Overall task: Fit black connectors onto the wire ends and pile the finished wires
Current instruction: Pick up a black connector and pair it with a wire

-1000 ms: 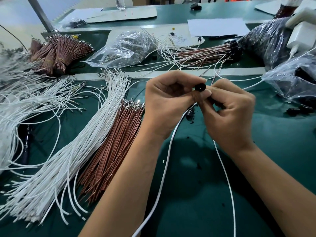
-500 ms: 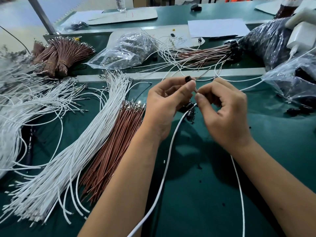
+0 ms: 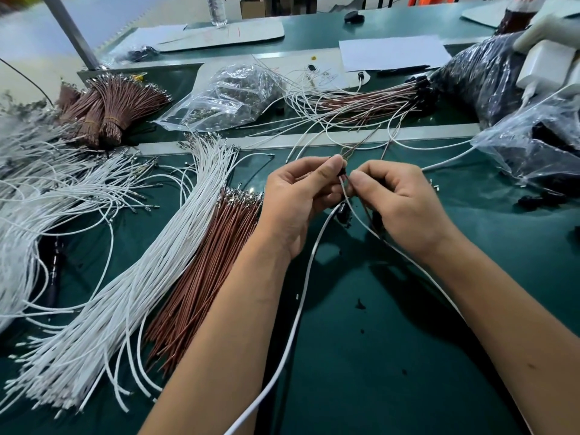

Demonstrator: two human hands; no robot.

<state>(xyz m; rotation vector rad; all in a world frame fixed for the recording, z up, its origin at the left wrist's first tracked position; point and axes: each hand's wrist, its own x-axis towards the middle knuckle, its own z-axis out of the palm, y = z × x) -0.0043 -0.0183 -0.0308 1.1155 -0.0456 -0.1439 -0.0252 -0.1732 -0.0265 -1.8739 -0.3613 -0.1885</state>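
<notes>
Black connector (image 3: 342, 171) pinched in left hand (image 3: 301, 199); right hand (image 3: 401, 202) pinches white wire (image 3: 361, 219) just beside it, both hands above green counter (image 3: 376, 356).

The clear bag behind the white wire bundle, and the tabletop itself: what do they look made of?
The clear bag looks like thin plastic film: it is see-through, crinkled, and shows sharp white glints. Its small, greyish contents are too fine to identify. The tabletop looks like a dark green mat with a smooth, low-sheen finish, perhaps rubber or vinyl; it reflects light only softly.
</notes>
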